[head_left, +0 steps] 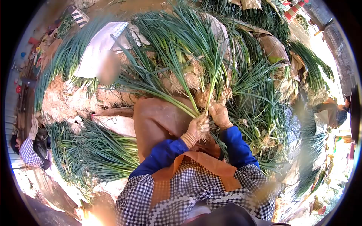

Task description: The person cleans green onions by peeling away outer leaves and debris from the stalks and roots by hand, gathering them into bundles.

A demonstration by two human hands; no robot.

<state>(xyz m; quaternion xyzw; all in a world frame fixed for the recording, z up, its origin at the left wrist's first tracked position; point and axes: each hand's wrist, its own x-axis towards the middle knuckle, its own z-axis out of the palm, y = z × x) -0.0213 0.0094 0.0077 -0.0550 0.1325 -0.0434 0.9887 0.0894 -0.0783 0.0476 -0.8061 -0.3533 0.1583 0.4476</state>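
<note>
My left hand (197, 129) is closed round the pale lower stems of a few green onions (176, 101), above my lap. Their long green leaves fan out up and to the left, and their roots hang below my fist. Close beside it, my right hand (220, 115) has its fingers pinched at the base of an upright green onion (213, 81). Its fingertips are partly hidden, so the exact grip is hard to make out. Just beyond my hands lies a big heap of green onions (162, 32) with brown stringy roots (175, 82).
Trimmed-looking bundles (109, 150) lie at my left, by a pale sack (117, 124). A white sack (100, 49) covers part of the far-left pile. Loose green onions (260, 124) are strewn at my right. People (32, 152) sit at both sides. A traffic cone (293, 12) stands far right.
</note>
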